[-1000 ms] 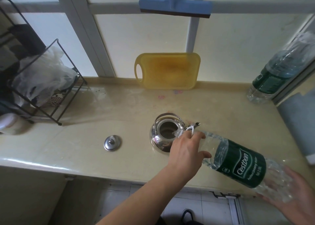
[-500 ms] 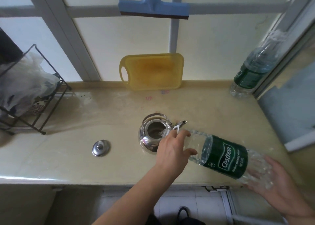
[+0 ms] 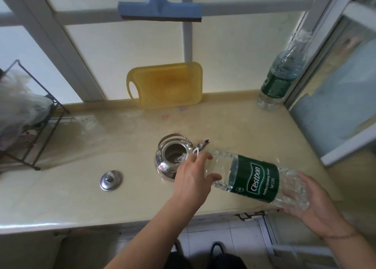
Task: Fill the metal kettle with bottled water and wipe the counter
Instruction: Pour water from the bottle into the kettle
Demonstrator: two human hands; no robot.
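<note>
A shiny metal kettle (image 3: 168, 163) stands open on the beige counter (image 3: 81, 187), its spout pointing right. A large clear water bottle with a green label (image 3: 256, 179) lies tilted, mouth over the kettle's opening. My left hand (image 3: 193, 179) grips the bottle's neck end. Under the raised base, my right hand (image 3: 313, 205) cups the bottle from below. The kettle's round lid (image 3: 110, 180) lies flat on the counter to the left.
A yellow cutting board (image 3: 166, 84) leans on the window at the back. A second water bottle (image 3: 280, 79) stands at the back right corner. A black wire rack with plastic bags (image 3: 24, 116) sits at the left. A blue squeegee (image 3: 160, 10) hangs on the window frame.
The hands and bottle keep the same pose over the kettle, the base raised slightly. The camera view has shifted a little to the right and down.
</note>
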